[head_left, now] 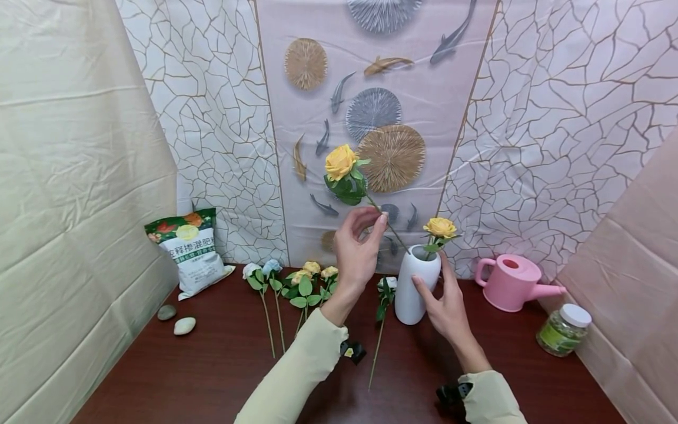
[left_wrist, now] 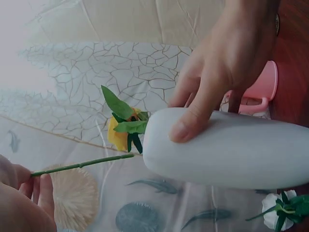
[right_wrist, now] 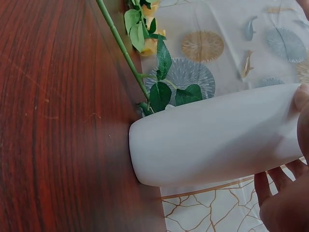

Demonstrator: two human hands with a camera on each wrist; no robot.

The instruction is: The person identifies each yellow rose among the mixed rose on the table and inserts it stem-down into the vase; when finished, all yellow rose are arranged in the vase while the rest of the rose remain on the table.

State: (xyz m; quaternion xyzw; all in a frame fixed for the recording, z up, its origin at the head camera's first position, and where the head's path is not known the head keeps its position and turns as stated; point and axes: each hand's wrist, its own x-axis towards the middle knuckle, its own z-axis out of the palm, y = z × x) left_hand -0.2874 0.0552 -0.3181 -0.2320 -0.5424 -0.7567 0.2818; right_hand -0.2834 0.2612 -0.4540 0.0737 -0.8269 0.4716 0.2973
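My left hand (head_left: 356, 250) pinches the green stem of a yellow rose (head_left: 341, 162), its bloom up and to the left. In the left wrist view, the stem's cut end lies just short of the rim of the white vase (left_wrist: 217, 150). My right hand (head_left: 449, 306) grips the upper part of this vase (head_left: 415, 288), thumb in front and fingers round the far side. The vase leans slightly, with its base at the tabletop in the right wrist view. Another yellow rose (head_left: 440, 228) stands in the vase, its lower stem hidden inside.
A white rose (head_left: 388, 284) lies left of the vase. Farther left lie white, blue (head_left: 272, 266) and several yellow roses (head_left: 311, 268). A fertilizer bag (head_left: 197, 259) and two stones (head_left: 184, 325) are at left. At right stand a pink watering can (head_left: 511, 284) and a lidded jar (head_left: 564, 331).
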